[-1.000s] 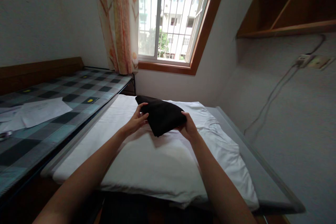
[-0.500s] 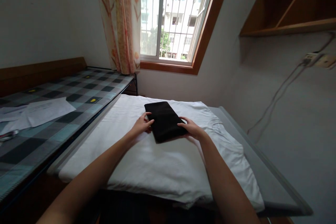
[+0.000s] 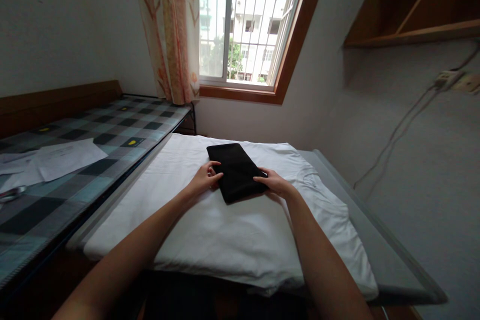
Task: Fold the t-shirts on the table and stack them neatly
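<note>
A flat black rectangular panel (image 3: 238, 172) with rounded corners lies tilted over a white cloth, possibly a shirt (image 3: 210, 240). Along its left edge, my left hand (image 3: 206, 176) grips it, thumb and index finger on the top face. At the lower right corner, my right hand (image 3: 275, 182) holds it with the thumb on top and the other fingers partly hidden beneath. Whether the panel rests on the cloth or is raised slightly, I cannot tell. The cloth is spread over a grey table (image 3: 397, 270), with folds on its right side.
Left of the table stands a bed with a checked mattress (image 3: 157, 115); papers (image 3: 71, 157) lie on it. A curtain (image 3: 176, 35) hangs beside the barred window (image 3: 251, 35). On the right wall are a wooden shelf (image 3: 412, 37) and a socket with a cable (image 3: 393, 135).
My left hand has shifted slightly right, its fingers reaching a bit further onto the panel. The panel has turned very little, and my right hand keeps its hold.
</note>
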The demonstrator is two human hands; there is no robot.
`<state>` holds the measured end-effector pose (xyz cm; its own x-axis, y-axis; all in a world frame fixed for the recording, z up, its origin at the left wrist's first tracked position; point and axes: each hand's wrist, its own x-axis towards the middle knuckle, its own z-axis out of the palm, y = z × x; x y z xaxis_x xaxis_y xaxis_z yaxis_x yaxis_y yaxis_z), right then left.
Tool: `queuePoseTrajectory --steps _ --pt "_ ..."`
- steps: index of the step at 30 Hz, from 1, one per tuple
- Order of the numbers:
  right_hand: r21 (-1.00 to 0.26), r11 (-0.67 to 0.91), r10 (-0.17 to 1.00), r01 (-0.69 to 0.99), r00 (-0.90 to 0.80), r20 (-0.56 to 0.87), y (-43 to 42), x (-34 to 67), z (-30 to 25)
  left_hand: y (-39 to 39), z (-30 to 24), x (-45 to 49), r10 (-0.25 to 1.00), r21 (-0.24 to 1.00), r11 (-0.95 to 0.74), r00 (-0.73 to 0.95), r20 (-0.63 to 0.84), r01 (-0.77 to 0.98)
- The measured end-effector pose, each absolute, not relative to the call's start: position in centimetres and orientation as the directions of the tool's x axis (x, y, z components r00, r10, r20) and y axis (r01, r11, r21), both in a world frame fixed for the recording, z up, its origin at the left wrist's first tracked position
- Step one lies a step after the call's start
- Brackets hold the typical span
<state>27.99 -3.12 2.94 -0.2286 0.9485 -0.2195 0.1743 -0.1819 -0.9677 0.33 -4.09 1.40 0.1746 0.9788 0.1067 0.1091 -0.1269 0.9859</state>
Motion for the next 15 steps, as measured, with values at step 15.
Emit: queuePoseTrajectory --steps 15 --pt "-0.948 -0.241 0.943 -0.21 0.181 -0.28 -1.0 30.3 5.3 -4.5 2.5 0.3 0.928 0.947 -0.204 0.356 0.107 0.247"
